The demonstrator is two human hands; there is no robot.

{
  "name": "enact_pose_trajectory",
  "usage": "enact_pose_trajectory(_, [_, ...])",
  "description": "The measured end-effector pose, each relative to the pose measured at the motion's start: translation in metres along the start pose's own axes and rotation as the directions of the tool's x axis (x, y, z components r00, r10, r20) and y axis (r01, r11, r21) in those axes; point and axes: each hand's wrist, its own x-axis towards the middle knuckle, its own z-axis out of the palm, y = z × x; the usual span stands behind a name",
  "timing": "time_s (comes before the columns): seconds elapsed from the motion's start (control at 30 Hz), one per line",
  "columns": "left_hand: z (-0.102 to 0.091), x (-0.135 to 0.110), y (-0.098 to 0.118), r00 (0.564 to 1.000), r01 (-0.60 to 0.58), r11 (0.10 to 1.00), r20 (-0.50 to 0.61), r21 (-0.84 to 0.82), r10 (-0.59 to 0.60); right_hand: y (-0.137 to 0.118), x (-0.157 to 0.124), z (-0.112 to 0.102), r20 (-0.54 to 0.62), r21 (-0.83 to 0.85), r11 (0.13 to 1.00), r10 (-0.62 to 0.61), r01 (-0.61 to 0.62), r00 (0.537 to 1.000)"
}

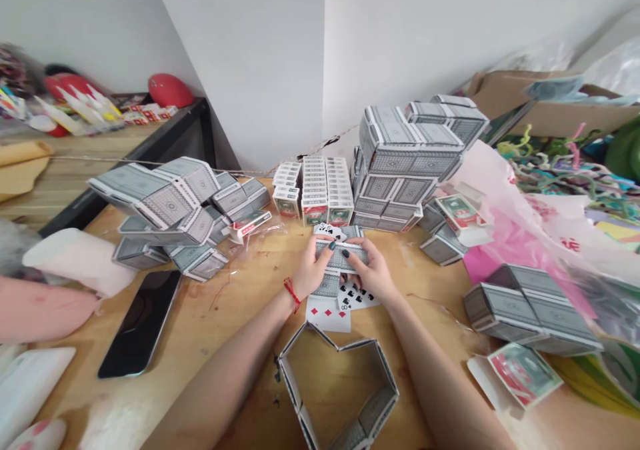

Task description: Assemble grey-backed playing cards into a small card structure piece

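Observation:
Both hands grip a grey-backed playing card (336,257) at the centre of the table. My left hand (314,268) has its thumb on the card's left part, and my right hand (371,270) pinches its right part. Below them lie loose playing cards, among them an eight of spades (356,298) and a diamond card (327,315). Another face-up spade card (327,231) shows just beyond my fingers. Between my forearms stands a heart-shaped frame (381,357) built of folded cards, with the bare tabletop showing inside it.
Stacked card structures stand at left (173,200) and right (390,163), with rows of card boxes (315,187) between them. A black phone (143,323) lies at left. Opened card boxes (525,370), a card block (530,313) and pink plastic (493,190) occupy the right side.

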Motion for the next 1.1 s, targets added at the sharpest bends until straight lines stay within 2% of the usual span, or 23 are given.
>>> enact_pose_trajectory(0.17, [-0.001, 0.0, 0.004, 0.999, 0.031, 0.999, 0.041, 0.022, -0.032, -0.001, -0.001, 0.001, 0.002, 0.068, 0.998, -0.012, 0.012, 1.0])
enact_pose_trajectory(0.47, [0.0, -0.002, 0.006, 1.0, 0.007, 1.0, -0.002, 0.016, -0.007, 0.001, -0.002, 0.0, -0.031, 0.04, 0.999, -0.024, 0.025, 0.999])
enact_pose_trajectory(0.6, [0.0, -0.003, 0.002, 1.0, -0.004, 0.998, -0.008, 0.067, 0.004, 0.001, -0.003, 0.0, -0.055, 0.025, 0.999, -0.036, 0.037, 0.998])
enact_pose_trajectory(0.83, [0.0, -0.002, -0.006, 0.996, -0.083, 0.979, -0.025, 0.184, 0.089, 0.001, -0.004, -0.002, -0.1, -0.004, 0.999, -0.046, 0.046, 0.994])
enact_pose_trajectory(1.1, [0.0, -0.002, -0.005, 0.998, -0.054, 0.979, -0.022, 0.198, 0.06, 0.001, -0.004, -0.004, -0.104, -0.034, 0.998, -0.052, 0.049, 0.993])
